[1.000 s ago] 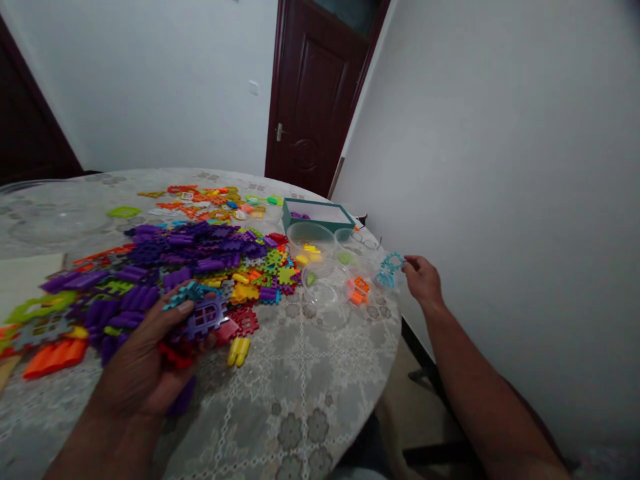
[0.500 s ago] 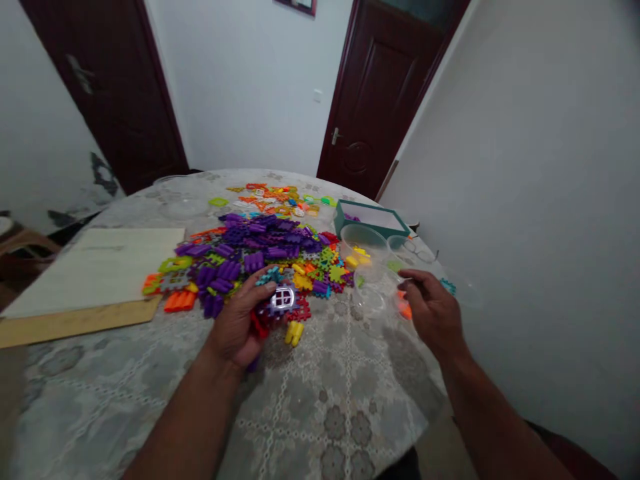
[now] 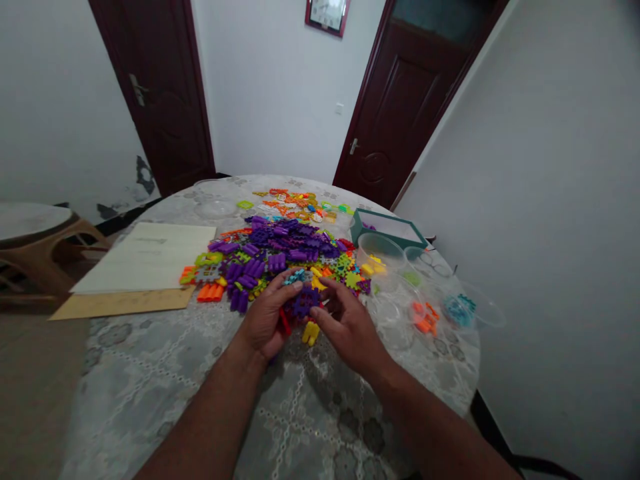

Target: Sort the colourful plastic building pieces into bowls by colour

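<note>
My left hand [image 3: 267, 319] lies at the near edge of a pile of plastic building pieces [image 3: 280, 250], mostly purple, and is curled around a handful of them, purple and red with a teal one by the thumb. My right hand [image 3: 347, 327] meets it from the right, fingertips on a purple piece [image 3: 305, 301] held between both hands. A yellow piece [image 3: 311, 331] lies on the tablecloth just below the two hands.
Round table with a patterned cloth [image 3: 300, 413]. Clear plastic cups [image 3: 383, 253] hold sorted pieces, orange [image 3: 424, 317] and teal [image 3: 457, 308], at the right. A teal box [image 3: 387, 230] stands behind them. A pale board [image 3: 145, 257] lies left. Two dark doors behind.
My right hand left the teal piece in a cup at the table's right edge and came across to the left hand. The head has turned left and back, showing more of the room.
</note>
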The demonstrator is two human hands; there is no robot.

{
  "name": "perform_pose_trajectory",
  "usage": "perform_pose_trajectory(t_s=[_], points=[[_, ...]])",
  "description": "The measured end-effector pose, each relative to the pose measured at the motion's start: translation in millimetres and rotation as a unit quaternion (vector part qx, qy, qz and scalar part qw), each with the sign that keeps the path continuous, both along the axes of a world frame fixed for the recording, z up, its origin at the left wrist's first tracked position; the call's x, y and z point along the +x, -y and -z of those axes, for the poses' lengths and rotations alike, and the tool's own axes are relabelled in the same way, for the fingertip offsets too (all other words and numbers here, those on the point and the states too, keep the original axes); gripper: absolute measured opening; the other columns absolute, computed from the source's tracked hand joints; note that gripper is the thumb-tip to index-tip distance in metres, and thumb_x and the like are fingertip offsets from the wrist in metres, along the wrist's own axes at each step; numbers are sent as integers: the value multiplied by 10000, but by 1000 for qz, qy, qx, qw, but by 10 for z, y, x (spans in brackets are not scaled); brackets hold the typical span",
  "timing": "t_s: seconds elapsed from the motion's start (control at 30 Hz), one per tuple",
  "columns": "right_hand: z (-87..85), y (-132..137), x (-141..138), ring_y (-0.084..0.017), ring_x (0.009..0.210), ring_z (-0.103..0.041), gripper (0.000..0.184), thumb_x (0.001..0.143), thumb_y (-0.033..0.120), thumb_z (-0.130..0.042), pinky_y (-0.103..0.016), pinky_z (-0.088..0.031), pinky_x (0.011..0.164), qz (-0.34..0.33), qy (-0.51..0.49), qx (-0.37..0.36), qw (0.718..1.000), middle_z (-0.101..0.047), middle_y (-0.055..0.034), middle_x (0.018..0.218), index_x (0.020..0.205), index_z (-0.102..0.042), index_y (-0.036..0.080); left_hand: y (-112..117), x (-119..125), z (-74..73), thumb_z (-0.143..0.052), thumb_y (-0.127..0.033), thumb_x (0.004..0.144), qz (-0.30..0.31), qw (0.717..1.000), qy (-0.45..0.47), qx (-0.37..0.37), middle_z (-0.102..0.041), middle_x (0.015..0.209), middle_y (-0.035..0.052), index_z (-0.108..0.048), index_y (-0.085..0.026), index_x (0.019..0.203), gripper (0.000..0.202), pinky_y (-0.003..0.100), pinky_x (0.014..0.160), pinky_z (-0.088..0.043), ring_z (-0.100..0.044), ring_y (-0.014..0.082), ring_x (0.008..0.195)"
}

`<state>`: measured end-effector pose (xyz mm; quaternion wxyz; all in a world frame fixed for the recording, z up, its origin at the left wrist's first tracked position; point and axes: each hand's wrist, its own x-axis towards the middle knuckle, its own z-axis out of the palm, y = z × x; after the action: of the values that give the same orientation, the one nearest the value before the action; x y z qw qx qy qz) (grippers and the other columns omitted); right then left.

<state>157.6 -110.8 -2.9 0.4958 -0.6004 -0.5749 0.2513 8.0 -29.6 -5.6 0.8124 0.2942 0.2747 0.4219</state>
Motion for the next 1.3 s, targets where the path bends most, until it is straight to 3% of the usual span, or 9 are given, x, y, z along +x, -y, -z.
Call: perform_pose_trajectory(t_s=[0.17,0.3,0.43,0.6,0.83,0.93,1.07,1.2,1.3], points=[[31,-62,9,-117,608,-553,359,841,329,-742,-250,-472,541,-36,-201,-66,977,-617,32,820,1180,-689,226,7,19,22,-824,-253,838,10,1000,-3,-4,-757,943,73,-658,-207,1266,461,261,451,-597,-731,199,647],[59,-25,59,-96,529,-528,318,799,326,-774,-227,-440,467,-27,-293,-49,955,-608,58,756,1074,-654,222,2,27,26,-805,-216,843,3,1000,-6,-12,-764,980,74,-654,-210,1300,481,273,513,-625,-742,195,679],[-42,52,257,-92,524,-539,264,846,314,-745,-221,-450,483,-64,-262,-56,961,-615,63,723,1075,-648,224,-6,29,6,-771,-130,830,-7,1000,-13,-11,-781,1060,103,-644,-204,1358,548,292,574,-648,-768,215,753],[-311,110,809,-98,612,-584,224,858,291,-735,-218,-485,538,-97,-128,-112,981,-654,33,786,1058,-682,204,-16,20,19,-763,-110,829,-4,999,-25,-23,-785,1114,116,-627,-221,1404,601,333,606,-672,-780,231,784],[-474,7,1677,-115,596,-609,208,848,249,-718,-222,-516,523,11,-21,-123,992,-685,5,752,1039,-712,169,-28,19,45,-766,-82,815,-7,999,-25,-27,-785,1111,98,-575,-244,1468,699,327,590,-670,-773,208,734],[-564,-305,1989,-133,580,-638,193,816,178,-726,-234,-543,512,119,-52,-84,988,-700,-16,723,1006,-715,152,-34,26,45,-756,-69,814,-3,999,-18,-26,-788,1104,104,-572,-237,1464,695,313,563,-658,-786,234,777],[-726,-799,2313,-131,667,-694,298,850,137,-684,-234,-592,603,251,-105,5,962,-725,-37,823,1147,-659,143,-50,28,55,-751,-71,812,-7,999,-21,-31,-793,1098,109,-584,-227,1441,669,323,573,-664,-800,262,822],[-730,-957,2250,-130,709,-706,325,859,154,-684,-221,-576,595,258,-104,16,961,-747,-72,957,1183,-657,149,-39,14,54,-764,-84,807,-11,999,-16,-30,-793,1105,104,-603,-222,1417,645,333,590,-672,-798,250,806],[-631,-788,1846,-148,784,-729,263,885,179,-665,-231,-578,607,173,-67,-7,983,-760,-89,1092,1144,-706,166,-8,5,29,-770,-96,809,0,999,0,-37,-795,1075,88,-608,-229,1414,641,346,622,-679,-794,242,798]])
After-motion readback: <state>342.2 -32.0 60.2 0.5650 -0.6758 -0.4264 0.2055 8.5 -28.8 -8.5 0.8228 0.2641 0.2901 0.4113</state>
